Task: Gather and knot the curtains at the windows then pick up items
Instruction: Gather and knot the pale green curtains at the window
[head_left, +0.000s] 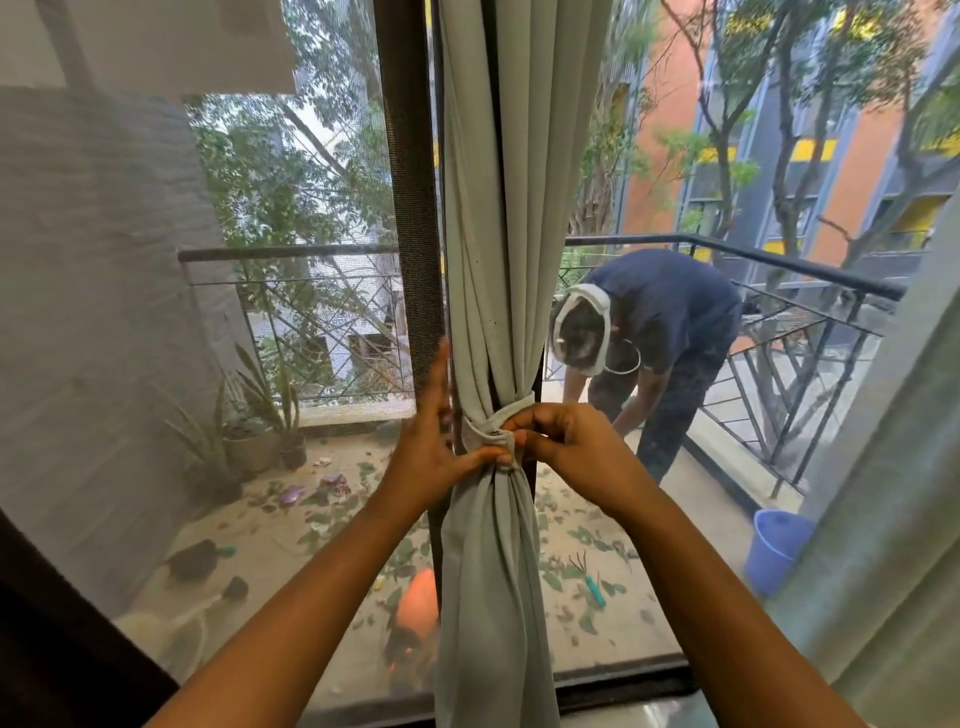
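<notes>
Nearest, both forearms ran up from the bottom edge to the gathered curtain (488, 260), grey-green, hanging mid-view at the dark window post (413, 208). L hand (431, 447) lay vs the curtain's left side, fingers straight & pointing up, thumb stretched across to the fabric tie (485, 434): no grasp, just pressing. R hand (566, 449) had its fingers curled, pinching the tie at its right end. The tie sat snug round the bunch approx halfway down the visible length, w/ cloth loosening below it toward the sill. At far right a 2nd curtain (883, 493) hung loose. Past the glass was the balcony floor (675, 545), sandy & littered w/ leaves. An orange object (418, 603) was partly hidden behind the curtain; couldn't tell what it was. A teal-handled hand rake (592, 584) lay on the floor to the right, and a blue bucket (776, 545) stood just beside the 2nd curtain. Potted plants (260, 431) stood at left by the grey wall. Further out, a person in a dark blue shirt (670, 312) bent over near the black railing (810, 273). Trees & an orange bldg were beyond.
</notes>
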